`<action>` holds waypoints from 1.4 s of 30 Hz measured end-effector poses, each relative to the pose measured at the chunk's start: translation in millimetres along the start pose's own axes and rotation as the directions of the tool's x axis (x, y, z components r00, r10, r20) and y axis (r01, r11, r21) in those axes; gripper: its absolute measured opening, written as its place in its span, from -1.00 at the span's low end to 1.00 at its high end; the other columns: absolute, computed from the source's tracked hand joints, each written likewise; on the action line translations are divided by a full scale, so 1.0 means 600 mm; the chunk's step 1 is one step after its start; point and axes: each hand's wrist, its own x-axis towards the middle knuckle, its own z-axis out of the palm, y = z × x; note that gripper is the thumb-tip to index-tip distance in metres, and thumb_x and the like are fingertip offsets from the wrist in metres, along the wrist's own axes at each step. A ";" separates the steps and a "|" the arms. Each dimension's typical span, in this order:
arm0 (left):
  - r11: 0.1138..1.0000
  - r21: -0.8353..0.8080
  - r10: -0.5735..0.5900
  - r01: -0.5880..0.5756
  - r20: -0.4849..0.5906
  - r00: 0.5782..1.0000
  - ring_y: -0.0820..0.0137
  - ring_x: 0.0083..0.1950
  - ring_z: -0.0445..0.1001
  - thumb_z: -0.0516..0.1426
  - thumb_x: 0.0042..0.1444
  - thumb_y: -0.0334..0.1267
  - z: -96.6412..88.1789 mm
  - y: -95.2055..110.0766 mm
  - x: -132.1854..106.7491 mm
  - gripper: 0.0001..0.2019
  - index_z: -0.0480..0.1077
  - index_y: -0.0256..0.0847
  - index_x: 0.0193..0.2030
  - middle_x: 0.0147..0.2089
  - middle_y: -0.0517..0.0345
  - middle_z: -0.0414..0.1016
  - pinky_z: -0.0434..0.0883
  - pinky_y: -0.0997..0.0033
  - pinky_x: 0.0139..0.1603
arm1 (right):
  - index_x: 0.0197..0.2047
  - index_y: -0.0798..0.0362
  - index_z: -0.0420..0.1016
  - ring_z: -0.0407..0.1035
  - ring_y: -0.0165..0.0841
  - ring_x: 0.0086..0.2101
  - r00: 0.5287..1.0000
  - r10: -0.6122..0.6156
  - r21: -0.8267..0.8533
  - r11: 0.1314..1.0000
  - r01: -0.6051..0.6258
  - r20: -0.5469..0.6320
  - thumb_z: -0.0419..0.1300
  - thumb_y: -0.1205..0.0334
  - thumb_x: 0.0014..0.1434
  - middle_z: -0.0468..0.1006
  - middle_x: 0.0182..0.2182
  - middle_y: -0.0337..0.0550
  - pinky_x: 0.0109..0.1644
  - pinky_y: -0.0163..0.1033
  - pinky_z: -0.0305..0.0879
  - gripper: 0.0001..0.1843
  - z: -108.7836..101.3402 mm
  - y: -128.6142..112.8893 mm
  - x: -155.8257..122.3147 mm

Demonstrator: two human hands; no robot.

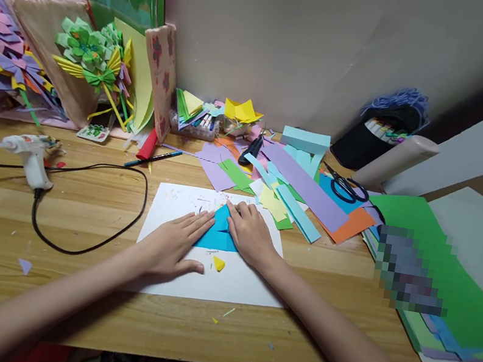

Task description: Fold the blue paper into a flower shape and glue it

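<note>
A folded piece of blue paper (218, 234) lies on a white sheet (206, 280) in the middle of the wooden desk. My left hand (175, 244) lies flat beside it, fingers stretched out, fingertips pressing on the blue paper's left edge. My right hand (249, 230) rests on the right side of the blue paper, fingers flat and pressing on its folded upper part. A small yellow scrap (218, 263) lies on the white sheet just below the blue paper.
A glue gun (30, 153) with a black cord (93, 206) lies at the left. Coloured paper strips (301, 185), black scissors (346, 187) and a pen (155, 158) lie behind the sheet. Green card sheets (448, 271) lie at right. Paper flowers (90, 57) stand at back left.
</note>
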 end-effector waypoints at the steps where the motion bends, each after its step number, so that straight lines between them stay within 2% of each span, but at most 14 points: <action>1: 1.000 0.011 -0.005 0.005 0.004 1.000 0.22 0.38 -0.17 -0.14 0.10 0.22 -0.002 0.000 -0.007 -0.18 -0.21 -0.32 0.35 0.38 -0.12 -0.20 -0.12 0.21 0.33 | 0.15 0.20 0.25 0.21 -0.10 -0.21 1.000 0.001 -0.007 1.000 -0.001 -0.002 -0.15 0.21 0.28 0.39 -0.18 0.11 -0.21 -0.02 0.27 -0.55 0.000 0.000 0.000; 8: 0.998 0.059 -0.021 0.019 0.037 0.999 0.22 0.36 -0.07 -0.13 0.13 0.19 -0.021 0.007 -0.043 -0.25 -0.10 -0.28 0.33 0.36 -0.08 -0.05 -0.15 0.14 0.33 | 0.18 0.09 0.22 0.21 -0.14 -0.14 1.000 0.009 0.028 1.000 -0.009 0.005 -0.10 0.07 0.27 0.39 -0.12 0.05 -0.12 -0.05 0.26 -0.52 0.000 0.004 -0.007; 12: 0.989 -0.016 -0.144 0.144 -0.046 0.988 0.22 0.18 0.27 -0.14 0.23 0.00 -0.025 0.014 -0.016 -0.55 0.31 -0.25 0.06 0.17 -0.07 0.32 0.16 0.17 0.19 | 0.18 0.06 0.23 0.21 -0.17 -0.10 0.998 0.065 0.117 0.991 -0.067 0.018 -0.01 0.07 0.24 0.38 -0.08 0.01 -0.05 -0.07 0.25 -0.52 0.002 0.005 -0.009; 15: 0.919 -0.178 -0.380 0.351 -0.167 0.910 0.27 -0.09 0.43 -0.09 0.23 -0.11 -0.020 0.015 0.036 -0.71 0.36 -0.22 -0.21 -0.11 -0.01 0.46 0.36 0.28 -0.13 | 0.14 0.03 0.26 0.21 -0.19 -0.06 0.994 0.110 0.239 0.966 -0.101 -0.027 0.06 0.08 0.20 0.36 -0.06 -0.01 0.02 -0.08 0.22 -0.54 0.003 0.007 -0.009; 18: 0.846 -0.333 -0.497 0.418 -0.203 0.844 0.26 -0.15 0.43 0.16 0.02 -0.22 -0.011 0.009 0.087 -0.71 0.28 -0.25 -0.12 -0.13 -0.03 0.42 0.36 0.32 -0.22 | 0.09 0.05 0.29 0.22 -0.20 -0.05 0.982 0.178 0.366 0.920 -0.140 -0.070 0.16 0.09 0.12 0.36 -0.09 -0.02 0.04 -0.08 0.21 -0.52 0.002 0.016 -0.010; 20: 0.814 -0.391 -0.512 0.429 -0.136 0.848 0.27 -0.19 0.43 0.21 -0.06 -0.29 -0.007 0.002 0.109 -0.65 0.28 -0.24 -0.11 -0.22 0.04 0.44 0.34 0.35 -0.25 | 0.04 0.06 0.31 0.27 -0.24 -0.11 0.971 0.234 0.466 0.865 -0.187 -0.045 0.21 0.14 0.07 0.38 -0.13 -0.04 -0.02 -0.12 0.26 -0.54 0.000 0.026 -0.010; 24: 0.792 -0.444 -0.493 0.418 -0.062 0.868 0.30 -0.31 0.41 0.22 -0.10 -0.28 -0.006 -0.010 0.121 -0.82 0.35 -0.23 -0.33 -0.39 0.15 0.43 0.27 0.41 -0.36 | -0.18 0.07 0.43 0.32 -0.38 -0.34 0.954 0.292 0.601 0.752 -0.270 0.063 0.24 0.25 0.01 0.41 -0.33 -0.17 -0.22 -0.24 0.30 -0.74 -0.007 0.045 -0.009; 27: 0.762 -0.533 -0.487 0.368 -0.097 0.868 0.35 -0.34 0.39 0.18 -0.05 -0.27 -0.022 -0.006 0.115 -0.91 0.37 -0.23 -0.43 -0.41 0.18 0.44 0.27 0.43 -0.37 | -0.33 0.07 0.45 0.29 -0.42 -0.44 0.943 0.329 0.634 0.722 -0.278 0.039 0.23 0.26 0.01 0.40 -0.42 -0.22 -0.31 -0.27 0.30 -0.89 -0.023 0.049 -0.006; 29: 0.774 -0.575 -0.457 0.266 -0.216 0.863 0.38 -0.32 0.40 0.14 0.01 -0.29 -0.040 0.003 0.107 -0.94 0.40 -0.22 -0.41 -0.37 0.18 0.46 0.30 0.43 -0.33 | -0.37 0.06 0.44 0.31 -0.40 -0.41 0.944 0.322 0.656 0.729 -0.198 -0.073 0.20 0.25 0.05 0.41 -0.41 -0.20 -0.32 -0.27 0.31 -0.93 -0.040 0.048 -0.006; 31: 0.848 -0.516 -0.374 0.117 -0.427 0.823 0.39 -0.25 0.42 0.10 0.06 -0.34 -0.056 0.015 0.097 -0.93 0.41 -0.21 -0.34 -0.32 0.15 0.46 0.33 0.43 -0.27 | -0.35 0.04 0.45 0.35 -0.37 -0.32 0.928 0.254 0.624 0.781 -0.030 -0.273 0.16 0.27 0.09 0.43 -0.35 -0.15 -0.25 -0.24 0.33 -0.94 -0.058 0.046 -0.008; 33: 0.944 -0.330 -0.231 0.021 -0.612 0.757 0.38 -0.21 0.43 0.07 0.10 -0.38 -0.062 0.023 0.086 -0.89 0.42 -0.19 -0.28 -0.27 0.11 0.47 0.35 0.40 -0.22 | -0.32 0.02 0.45 0.37 -0.35 -0.24 0.878 0.111 0.493 0.857 0.153 -0.466 0.14 0.32 0.12 0.46 -0.29 -0.10 -0.16 -0.20 0.34 -0.92 -0.070 0.046 -0.015; 35: 0.995 -0.100 -0.065 -0.007 -0.692 0.719 0.37 -0.20 0.45 0.05 0.12 -0.40 -0.052 0.025 0.074 -0.85 0.42 -0.18 -0.24 -0.23 0.09 0.51 0.38 0.37 -0.20 | -0.31 0.02 0.45 0.40 -0.35 -0.20 0.842 -0.098 0.315 0.899 0.303 -0.530 0.11 0.36 0.15 0.51 -0.23 -0.08 -0.15 -0.21 0.36 -0.89 -0.071 0.049 -0.022; 38: 0.993 0.111 0.094 -0.028 -0.656 0.749 0.35 -0.18 0.49 0.01 0.15 -0.43 -0.013 0.019 0.056 -0.81 0.43 -0.20 -0.19 -0.18 0.06 0.55 0.42 0.34 -0.18 | -0.32 0.05 0.43 0.43 -0.35 -0.19 0.836 -0.364 0.130 0.884 0.448 -0.410 0.04 0.39 0.19 0.55 -0.17 -0.07 -0.20 -0.25 0.39 -0.84 -0.053 0.055 -0.030; 42: 0.992 0.120 0.091 -0.033 -0.514 0.853 0.32 -0.18 0.52 -0.05 0.16 -0.46 0.034 0.014 0.036 -0.73 0.42 -0.25 -0.11 -0.14 -0.02 0.54 0.48 0.31 -0.22 | -0.33 0.09 0.41 0.45 -0.35 -0.25 0.871 -0.454 0.181 0.856 0.485 -0.188 -0.02 0.42 0.21 0.57 -0.22 -0.06 -0.28 -0.26 0.39 -0.80 -0.024 0.059 -0.035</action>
